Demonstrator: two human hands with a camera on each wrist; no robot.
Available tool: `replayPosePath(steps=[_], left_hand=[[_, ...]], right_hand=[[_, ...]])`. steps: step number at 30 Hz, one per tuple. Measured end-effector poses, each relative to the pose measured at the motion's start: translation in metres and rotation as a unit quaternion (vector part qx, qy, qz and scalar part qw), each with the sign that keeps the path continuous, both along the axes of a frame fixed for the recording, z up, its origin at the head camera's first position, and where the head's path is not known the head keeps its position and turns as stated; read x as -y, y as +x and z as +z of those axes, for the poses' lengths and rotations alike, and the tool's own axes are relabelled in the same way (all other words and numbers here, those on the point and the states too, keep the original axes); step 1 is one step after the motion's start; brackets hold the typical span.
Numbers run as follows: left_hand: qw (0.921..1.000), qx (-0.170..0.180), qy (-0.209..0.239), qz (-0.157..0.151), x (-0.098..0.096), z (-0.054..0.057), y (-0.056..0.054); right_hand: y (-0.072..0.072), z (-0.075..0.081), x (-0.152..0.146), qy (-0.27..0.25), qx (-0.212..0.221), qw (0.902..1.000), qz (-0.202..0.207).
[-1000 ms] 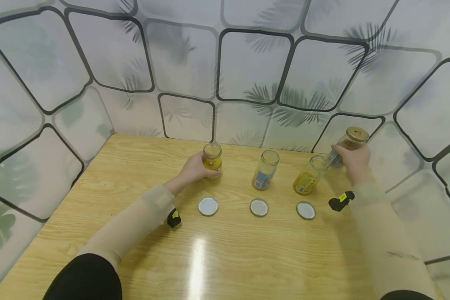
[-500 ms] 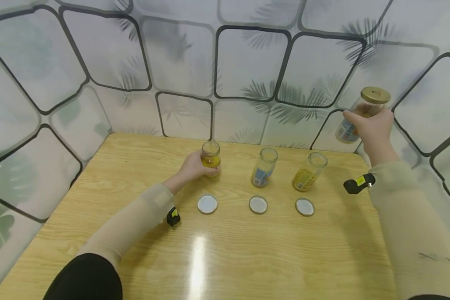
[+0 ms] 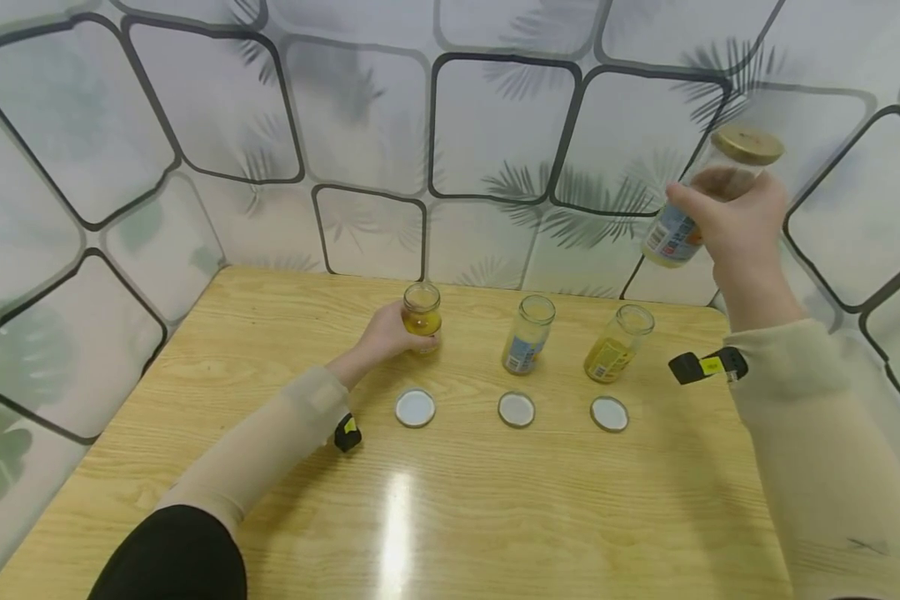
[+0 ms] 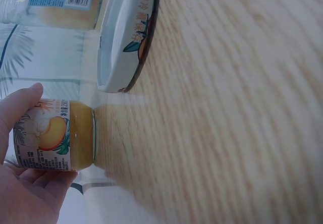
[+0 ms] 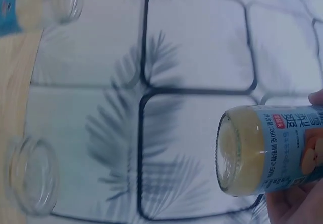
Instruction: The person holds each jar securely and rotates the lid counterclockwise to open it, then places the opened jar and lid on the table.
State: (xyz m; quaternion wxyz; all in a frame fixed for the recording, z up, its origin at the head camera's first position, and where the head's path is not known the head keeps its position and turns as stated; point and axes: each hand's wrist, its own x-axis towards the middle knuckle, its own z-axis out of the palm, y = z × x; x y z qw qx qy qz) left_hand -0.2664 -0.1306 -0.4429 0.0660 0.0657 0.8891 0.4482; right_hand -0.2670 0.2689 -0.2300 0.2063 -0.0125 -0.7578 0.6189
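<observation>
My left hand (image 3: pixel 387 335) grips a small open glass jar (image 3: pixel 422 310) of yellow fruit that stands on the table. Its peach-printed label (image 4: pixel 48 133) shows in the left wrist view. Raised high at the right, my right hand (image 3: pixel 742 221) holds a tall jar (image 3: pixel 671 237) with a gold lid (image 3: pixel 747 144) on, tilted, its base toward the lower left. That jar has a blue label (image 5: pixel 290 148) and pale contents. Between the hands stand an open blue-labelled jar (image 3: pixel 528 335) and an open yellow-labelled jar (image 3: pixel 619 343).
In front of the standing jars, a left lid (image 3: pixel 415 408), a middle lid (image 3: pixel 516 410) and a right lid (image 3: pixel 610 413) lie white side up on the wooden table (image 3: pixel 495 508). A patterned wall covering (image 3: pixel 506 125) rises right behind the table's back edge.
The lidded jar in my right hand has been raised from behind the yellow-labelled jar, then moved slightly left and tilted further. My left hand keeps its place on the small jar.
</observation>
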Motion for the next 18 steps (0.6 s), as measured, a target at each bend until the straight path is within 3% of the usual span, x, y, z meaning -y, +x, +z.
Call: replayPosePath(steps=[3, 8, 18], left_hand=[[1.0, 0.0, 0.004, 0.002, 0.0, 0.001, -0.001], [1.0, -0.002, 0.007, 0.004, 0.0, 0.003, -0.002], [1.0, -0.007, 0.002, -0.001, 0.001, -0.002, 0.0]], right_hand=[[0.013, 0.007, 0.017, -0.003, -0.016, 0.9997, 0.02], [0.032, 0.013, 0.044, 0.039, -0.021, 0.9984, 0.036], [0.067, 0.002, 0.085, 0.128, -0.032, 0.9861, 0.102]])
